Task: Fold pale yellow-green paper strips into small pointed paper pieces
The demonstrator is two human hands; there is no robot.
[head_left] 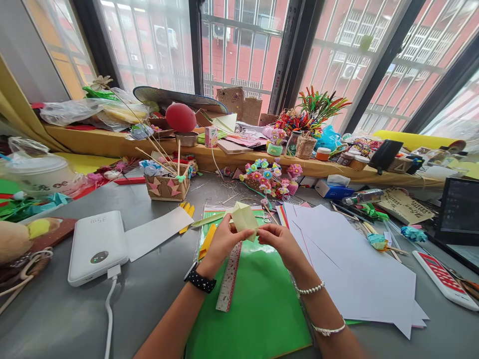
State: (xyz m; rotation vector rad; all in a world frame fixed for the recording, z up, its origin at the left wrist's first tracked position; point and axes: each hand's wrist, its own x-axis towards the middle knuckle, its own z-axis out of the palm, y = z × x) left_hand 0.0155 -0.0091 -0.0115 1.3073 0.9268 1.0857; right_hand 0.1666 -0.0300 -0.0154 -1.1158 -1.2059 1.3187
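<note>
While the left hand (221,240) grips creased, angular, pale-green folded paper (243,219) above the smooth, glossy green sheet (258,299), the right hand (280,240) pinches its thin edge between thumb and finger.

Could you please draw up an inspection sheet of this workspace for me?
Surface: grey table, with a green sheet under the hands.
Job's things: folded pale-green paper, held above the green sheet; ruler lying on that sheet.
Clutter: white paper stack and calculator to the right; stick-filled box and colourful flowers further back.
Grips: left hand holds the folded paper; right hand pinches its lower edge.
Cables: white cable plugged into the power bank, leaving the picture at the bottom; far end unseen.
Surroundings: packed, cloth-covered ledge below barred windows; co-workers, nothing seen.
</note>
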